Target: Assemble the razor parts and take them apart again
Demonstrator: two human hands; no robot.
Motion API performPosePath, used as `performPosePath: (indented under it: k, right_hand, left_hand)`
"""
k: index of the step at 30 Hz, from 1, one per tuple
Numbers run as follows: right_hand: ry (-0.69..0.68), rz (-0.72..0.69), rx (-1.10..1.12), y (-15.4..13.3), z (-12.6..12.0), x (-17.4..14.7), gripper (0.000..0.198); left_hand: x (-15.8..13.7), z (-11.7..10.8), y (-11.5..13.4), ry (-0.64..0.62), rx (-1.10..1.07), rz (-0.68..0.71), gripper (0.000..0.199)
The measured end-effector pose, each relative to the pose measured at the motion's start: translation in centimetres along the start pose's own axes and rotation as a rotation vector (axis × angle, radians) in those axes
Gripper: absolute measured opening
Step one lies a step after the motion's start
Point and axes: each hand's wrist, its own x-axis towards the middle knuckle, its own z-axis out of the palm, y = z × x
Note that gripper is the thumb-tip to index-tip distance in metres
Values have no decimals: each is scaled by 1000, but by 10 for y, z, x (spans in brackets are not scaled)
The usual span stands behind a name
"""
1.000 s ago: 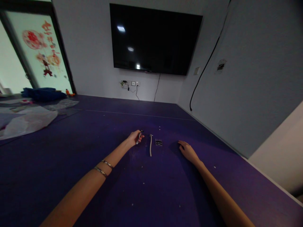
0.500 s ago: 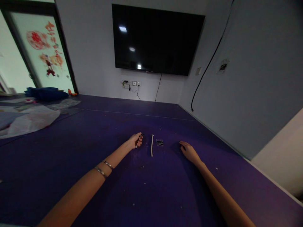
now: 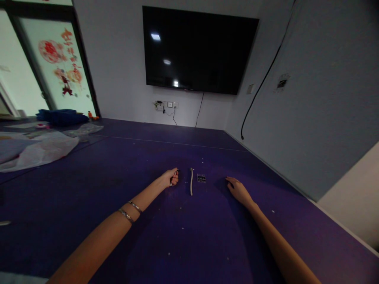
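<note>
My left hand (image 3: 171,178) is closed around a small, thin dark tool, whose kind is too small to make out; its dark tip pokes out by the thumb and a pale end shows below the fingers. To the right of that hand, a pale, slightly bent cable piece (image 3: 191,183) lies on the purple surface (image 3: 142,244). Beside the cable is a small clear packet (image 3: 201,178) with dark contents. My right hand (image 3: 237,188) rests palm down on the surface, right of the packet, its fingers stretched out and holding nothing.
Tiny white scraps are scattered over the surface. Crumpled clear plastic (image 3: 53,148) and a dark blue cloth bundle (image 3: 62,117) lie at far left. A black cable (image 3: 262,81) hangs down the right wall. A large television (image 3: 198,49) is on the wall ahead.
The view has shifted slightly, so the room appears a little further right. My left hand has turned slightly around the small tool; my right hand stays resting on the surface.
</note>
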Motion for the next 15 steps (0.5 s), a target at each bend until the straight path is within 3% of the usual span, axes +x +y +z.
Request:
performPosePath:
  k: [6, 15]
  right_hand:
    - [-1, 5, 26, 2, 2, 0, 38]
    - [-6, -6, 28, -1, -1, 0, 39]
  left_hand:
    - [-6, 5, 1, 118, 13, -35, 33]
    - [-15, 13, 1, 131, 70, 23, 29]
